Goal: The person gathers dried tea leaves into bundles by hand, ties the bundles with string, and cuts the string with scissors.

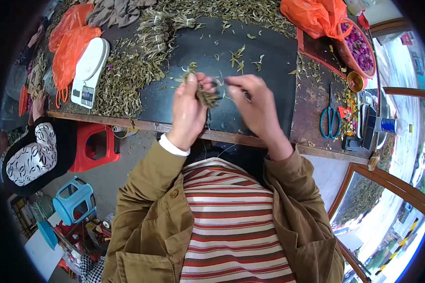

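My left hand point(188, 106) is closed around a small bundle of dried leaves point(207, 96), held just above the dark work mat point(264, 101). Leaf tips stick out above the thumb and below the fingers. To the right, apart from the bundle, my right hand point(254, 101) has its thumb and fingers bent toward each other in a pinch, a little smeared by motion. Thin pale strands show between the two hands, but I cannot make out what the right fingers hold. Loose leaves point(238, 59) lie scattered on the mat behind my hands.
Tied leaf bundles point(156, 35) are stacked behind a loose leaf pile point(120, 85). A white scale point(90, 66) stands left, near another person's sleeve point(46, 134). Scissors point(330, 120), a brass-coloured bowl point(355, 81) and a pink basin point(370, 66) of purple flowers are right.
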The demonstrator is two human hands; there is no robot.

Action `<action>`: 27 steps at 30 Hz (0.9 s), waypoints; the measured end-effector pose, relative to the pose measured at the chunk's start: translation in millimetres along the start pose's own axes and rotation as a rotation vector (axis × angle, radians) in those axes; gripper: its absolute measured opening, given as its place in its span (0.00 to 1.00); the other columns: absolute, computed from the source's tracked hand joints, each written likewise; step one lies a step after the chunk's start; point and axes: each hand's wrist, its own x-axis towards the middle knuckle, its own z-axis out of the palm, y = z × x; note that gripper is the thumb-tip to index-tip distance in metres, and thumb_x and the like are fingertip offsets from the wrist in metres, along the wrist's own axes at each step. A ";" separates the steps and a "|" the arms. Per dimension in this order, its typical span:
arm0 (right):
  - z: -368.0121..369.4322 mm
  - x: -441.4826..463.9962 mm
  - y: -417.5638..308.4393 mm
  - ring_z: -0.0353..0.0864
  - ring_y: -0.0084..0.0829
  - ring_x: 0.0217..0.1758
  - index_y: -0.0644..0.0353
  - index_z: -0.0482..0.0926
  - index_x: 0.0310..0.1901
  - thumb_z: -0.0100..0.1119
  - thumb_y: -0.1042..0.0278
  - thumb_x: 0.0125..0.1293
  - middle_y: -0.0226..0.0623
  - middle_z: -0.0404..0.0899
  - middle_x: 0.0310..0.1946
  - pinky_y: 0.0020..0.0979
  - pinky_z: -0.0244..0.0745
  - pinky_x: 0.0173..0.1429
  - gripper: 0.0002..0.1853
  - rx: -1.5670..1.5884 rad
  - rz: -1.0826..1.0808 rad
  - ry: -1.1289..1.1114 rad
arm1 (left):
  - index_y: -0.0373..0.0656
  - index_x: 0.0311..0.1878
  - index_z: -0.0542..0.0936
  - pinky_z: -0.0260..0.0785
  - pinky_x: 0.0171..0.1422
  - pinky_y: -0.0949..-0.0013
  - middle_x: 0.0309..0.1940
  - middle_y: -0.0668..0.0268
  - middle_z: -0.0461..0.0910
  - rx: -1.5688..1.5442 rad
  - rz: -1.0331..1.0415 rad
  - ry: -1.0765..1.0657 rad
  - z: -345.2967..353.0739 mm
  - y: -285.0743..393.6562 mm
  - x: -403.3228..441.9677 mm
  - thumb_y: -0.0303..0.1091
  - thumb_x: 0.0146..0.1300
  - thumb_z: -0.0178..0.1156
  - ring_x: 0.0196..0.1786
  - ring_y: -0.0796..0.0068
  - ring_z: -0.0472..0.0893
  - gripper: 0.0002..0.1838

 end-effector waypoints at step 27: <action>45.9 -5.0 -4.7 0.73 0.34 0.36 0.59 0.79 0.36 0.56 0.74 0.58 0.36 0.77 0.38 0.31 0.68 0.43 0.05 -0.152 -0.045 0.098 | 0.39 0.46 0.74 0.73 0.46 0.73 0.38 0.63 0.79 0.128 -0.102 -0.126 -10.4 -3.6 -13.6 0.36 0.74 0.46 0.37 0.75 0.78 0.11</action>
